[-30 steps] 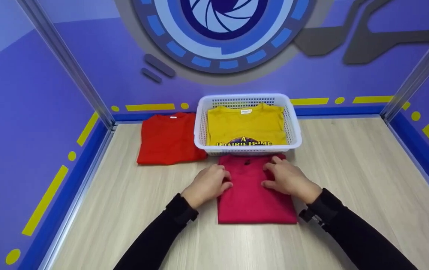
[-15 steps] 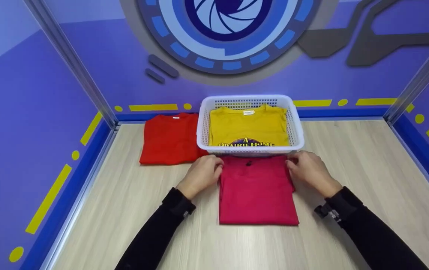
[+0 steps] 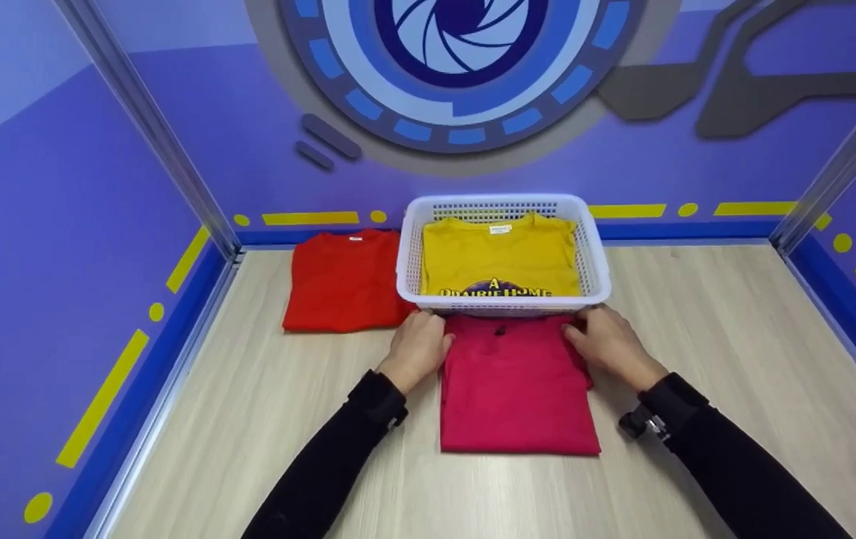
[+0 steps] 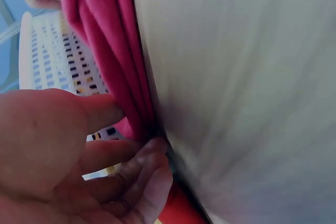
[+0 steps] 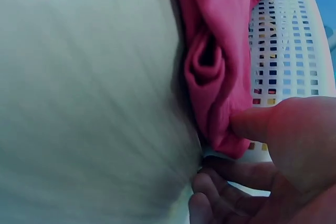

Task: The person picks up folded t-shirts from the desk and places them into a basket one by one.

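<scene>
The pink shirt (image 3: 518, 397) lies folded flat on the worktop (image 3: 705, 337), just in front of the white basket (image 3: 503, 303). A second ago both hands were on top of the shirt, with the right hand well over the cloth. Now the hands are out at its two top corners, close to the basket. The left hand (image 3: 418, 348) has its fingers bent and pinches the top left corner, with its thumb on the cloth. The right hand (image 3: 611, 344) pinches the top right corner the same way, and its thumb now lies over the edge, farther in than half a second ago. The shirt is in the same spot by the basket. The yellow shirt (image 3: 499, 258) is still inside the basket, and the red shirt (image 3: 346, 284) is still beside it, on the left.
</scene>
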Demonstrator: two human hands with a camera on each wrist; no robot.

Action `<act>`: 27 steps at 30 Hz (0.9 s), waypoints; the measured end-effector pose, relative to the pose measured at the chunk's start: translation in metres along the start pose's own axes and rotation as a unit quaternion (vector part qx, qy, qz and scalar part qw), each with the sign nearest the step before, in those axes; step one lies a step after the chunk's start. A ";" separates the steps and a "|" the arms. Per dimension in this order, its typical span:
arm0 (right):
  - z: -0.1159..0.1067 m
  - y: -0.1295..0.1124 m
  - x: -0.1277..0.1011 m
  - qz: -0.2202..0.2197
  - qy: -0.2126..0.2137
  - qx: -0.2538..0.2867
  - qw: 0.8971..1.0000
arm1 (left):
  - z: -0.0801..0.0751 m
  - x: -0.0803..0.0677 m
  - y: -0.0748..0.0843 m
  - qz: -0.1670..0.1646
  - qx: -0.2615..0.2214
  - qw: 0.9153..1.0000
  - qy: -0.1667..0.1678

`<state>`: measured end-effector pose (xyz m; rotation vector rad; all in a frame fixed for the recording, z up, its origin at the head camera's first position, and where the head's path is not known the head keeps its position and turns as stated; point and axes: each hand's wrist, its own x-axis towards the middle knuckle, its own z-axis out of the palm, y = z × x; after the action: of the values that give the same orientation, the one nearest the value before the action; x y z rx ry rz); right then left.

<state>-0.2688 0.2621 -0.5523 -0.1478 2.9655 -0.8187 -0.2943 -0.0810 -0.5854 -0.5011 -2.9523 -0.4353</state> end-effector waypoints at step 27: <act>0.018 -0.006 -0.007 -0.019 0.051 0.020 0.998 | 0.006 0.004 0.007 0.001 -0.029 0.999 -0.022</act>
<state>-0.2597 0.2486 -0.5639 -0.1651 3.0462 -0.9163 -0.2957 -0.0718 -0.5883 -0.5263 -2.9885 -0.5170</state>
